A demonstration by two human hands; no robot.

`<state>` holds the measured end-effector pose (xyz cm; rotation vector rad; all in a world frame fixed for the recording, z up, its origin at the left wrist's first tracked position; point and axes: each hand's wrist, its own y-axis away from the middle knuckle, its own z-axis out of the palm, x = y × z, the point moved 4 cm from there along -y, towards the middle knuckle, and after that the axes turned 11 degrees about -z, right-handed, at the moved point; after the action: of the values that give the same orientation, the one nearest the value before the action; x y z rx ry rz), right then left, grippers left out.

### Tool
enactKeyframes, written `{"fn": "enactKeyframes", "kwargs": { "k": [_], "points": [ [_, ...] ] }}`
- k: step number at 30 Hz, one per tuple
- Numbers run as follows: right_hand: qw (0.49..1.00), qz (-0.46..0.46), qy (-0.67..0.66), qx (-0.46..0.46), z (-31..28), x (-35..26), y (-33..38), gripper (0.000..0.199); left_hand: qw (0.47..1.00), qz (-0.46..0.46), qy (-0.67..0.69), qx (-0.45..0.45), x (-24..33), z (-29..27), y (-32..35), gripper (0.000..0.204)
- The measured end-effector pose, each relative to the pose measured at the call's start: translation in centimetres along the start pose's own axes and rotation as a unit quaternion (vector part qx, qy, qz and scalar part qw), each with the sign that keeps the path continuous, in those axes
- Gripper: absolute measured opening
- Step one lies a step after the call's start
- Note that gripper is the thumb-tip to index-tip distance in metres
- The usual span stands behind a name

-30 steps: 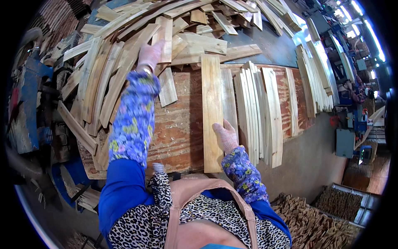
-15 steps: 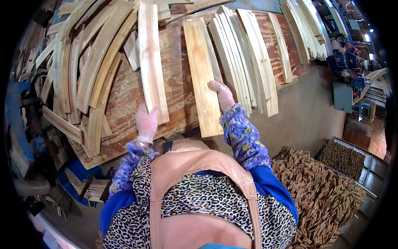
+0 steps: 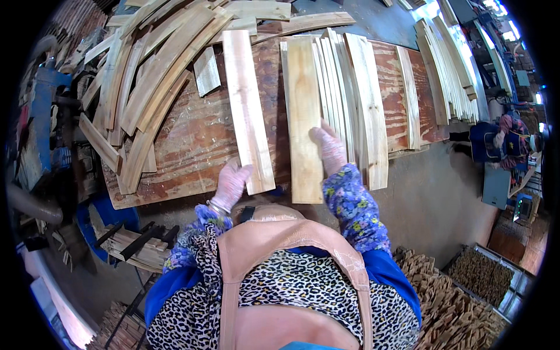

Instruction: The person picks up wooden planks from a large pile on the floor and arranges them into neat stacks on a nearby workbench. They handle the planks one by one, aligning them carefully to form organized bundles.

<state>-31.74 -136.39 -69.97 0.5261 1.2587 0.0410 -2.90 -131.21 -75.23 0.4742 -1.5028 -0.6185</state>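
My left hand (image 3: 231, 185), in a pale knit glove, grips the near end of a pale wooden board (image 3: 248, 108) by its left edge, with the thumb on top. My right hand (image 3: 329, 149), gloved alike, is closed on the right edge of a yellower wooden board (image 3: 304, 125); its fingers are partly hidden. The two boards point away from me, side by side with a gap between them. Both near ends reach past the front edge of the plywood table (image 3: 192, 154). Just right of the yellower board stands a row of narrow boards (image 3: 335, 87).
Curved, piled boards (image 3: 166, 64) cover the table's left side. A lone strip (image 3: 409, 99) and another stack (image 3: 446, 73) lie to the right. A heap of small wood pieces (image 3: 437, 303) is at lower right. Another person (image 3: 501, 137) is at far right.
The two held boards are nearer each other, the left one having come toward the right one. The whole view has shifted, with the table appearing lower and farther right.
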Motion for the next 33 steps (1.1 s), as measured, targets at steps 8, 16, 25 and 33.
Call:
{"fn": "enactKeyframes", "kwargs": {
  "k": [8,16,25,33],
  "points": [
    [0.992,0.06,0.013,-0.112,4.4,9.1,-1.9,0.077,0.727,0.255,-0.632,0.077,5.1,10.9,6.3,0.062],
    [0.987,0.082,-0.078,-0.118,4.1,7.3,-1.1,0.049,0.949,0.14,-0.263,0.108,-0.7,6.9,1.8,0.088],
    [0.996,0.008,0.022,-0.09,4.7,4.6,-2.3,0.083,0.993,0.015,-0.046,-0.111,3.7,9.5,-2.7,0.092],
    [0.993,0.06,0.017,-0.1,3.4,-3.3,-1.5,0.082,0.891,-0.231,0.295,-0.256,-0.9,6.2,-5.0,0.067]
  ]
}}
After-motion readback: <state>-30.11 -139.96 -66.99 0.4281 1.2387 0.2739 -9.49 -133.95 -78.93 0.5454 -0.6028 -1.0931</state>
